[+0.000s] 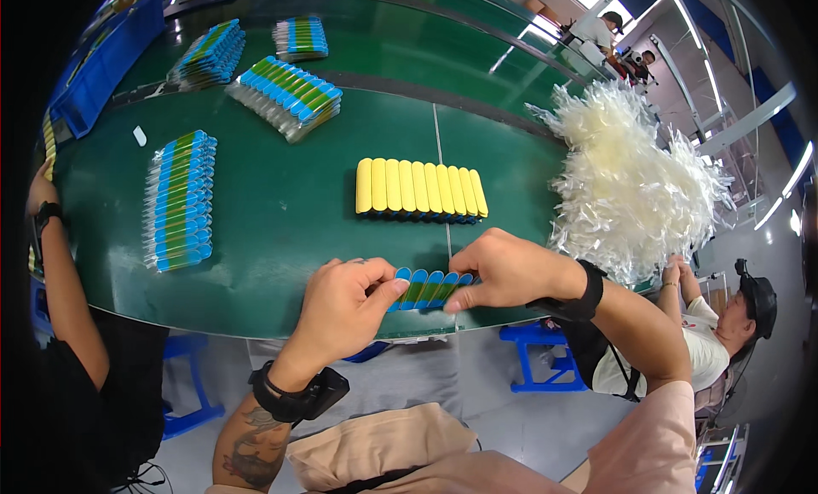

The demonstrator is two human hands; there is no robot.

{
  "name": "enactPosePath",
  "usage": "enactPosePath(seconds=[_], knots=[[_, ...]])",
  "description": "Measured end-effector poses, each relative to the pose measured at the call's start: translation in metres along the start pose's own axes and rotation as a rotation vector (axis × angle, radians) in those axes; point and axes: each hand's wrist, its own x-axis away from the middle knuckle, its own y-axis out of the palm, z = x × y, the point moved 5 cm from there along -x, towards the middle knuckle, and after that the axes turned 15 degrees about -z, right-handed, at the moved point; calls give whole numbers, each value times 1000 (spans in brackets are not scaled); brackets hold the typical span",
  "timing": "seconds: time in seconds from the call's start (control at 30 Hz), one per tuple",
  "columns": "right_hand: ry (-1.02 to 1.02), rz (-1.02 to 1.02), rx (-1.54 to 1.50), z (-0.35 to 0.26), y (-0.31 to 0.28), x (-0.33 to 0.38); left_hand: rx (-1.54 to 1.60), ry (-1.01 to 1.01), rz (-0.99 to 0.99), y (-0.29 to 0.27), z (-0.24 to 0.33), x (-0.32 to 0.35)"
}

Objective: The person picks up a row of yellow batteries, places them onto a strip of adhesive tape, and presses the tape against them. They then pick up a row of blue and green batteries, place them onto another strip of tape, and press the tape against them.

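Note:
Both my hands are at the near edge of the green table, holding a short row of blue-and-green round-ended strips (426, 289) that look like nail files. My left hand (345, 298) pinches the row's left end between thumb and fingers. My right hand (498, 272) grips its right end, thumb on the near side. Just beyond, a neat block of yellow round-ended strips (417, 187) lies on the table, with blue ones showing beneath. The undersides of the held strips are hidden.
Stacks of blue-and-green strips in clear sleeves (181, 200) lie left and farther back (290, 93). A pile of clear plastic sleeves (635, 179) stands at right. A blue bin (106, 63) is far left. Co-workers' arms reach in at left (64, 272) and right (677, 277).

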Motion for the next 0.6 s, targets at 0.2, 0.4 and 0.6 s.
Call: enactPosePath(seconds=[0.2, 0.4, 0.6], knots=[[-45, 131, 112, 9, -2, -1, 59, 38, 25, 5, -6, -2], [80, -53, 47, 9, -8, -8, 161, 7, 23, 6, -8, -1], [-1, -47, -26, 13, 1, -2, 75, 51, 45, 7, -8, -3]])
